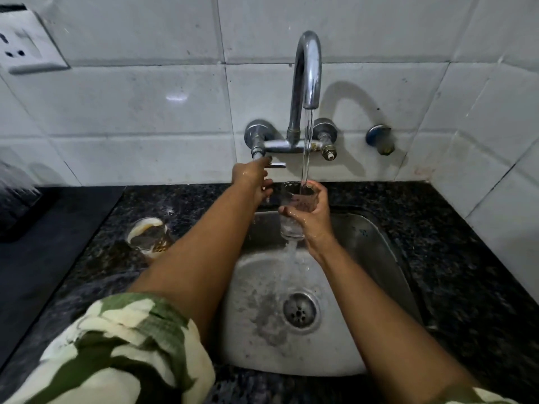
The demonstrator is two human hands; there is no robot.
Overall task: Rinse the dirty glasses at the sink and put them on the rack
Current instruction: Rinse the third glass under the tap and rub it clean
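My right hand grips a clear glass upright over the steel sink. Water from the curved tap streams into the glass and overflows down toward the drain. My left hand reaches up to the tap's left handle, fingers on the lever. A second glass, smeared with pale brown residue, stands on the dark granite counter to the left of the sink, partly hidden by my left forearm.
White tiled wall behind the sink carries a second small valve at right and a socket plate at top left. A dark appliance sits at the far left on a black surface.
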